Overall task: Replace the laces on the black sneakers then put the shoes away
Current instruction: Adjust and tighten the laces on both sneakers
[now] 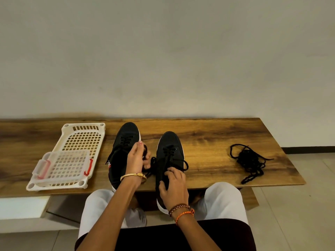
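Two black sneakers stand side by side on the wooden tabletop (217, 134), toes pointing to the wall. The left sneaker (125, 140) sits a little farther back; the right sneaker (169, 147) is nearer the front edge, its heel hanging past that edge. Both have black laces threaded through their eyelets, with loose ends trailing between the shoes.

The left hand (136, 160) is over the inner side of the left sneaker, fingers curled around a loop of lace (145, 151) between the two shoes. The right hand (175, 185) rests on the opening of the right sneaker, thumb on the inner side of the collar and fingertips pinching the lace where it comes down from the eyelets. A gold bangle (133, 175) circles the left wrist; braided brown and orange threads (182, 211) circle the right.

Well to the right on the tabletop lies a tangled heap of black laces (251, 161), apart from the shoes. To the left sits a cream perforated tray (83, 131), with a smaller clear perforated basket (67, 164) with red clips resting on its near end.
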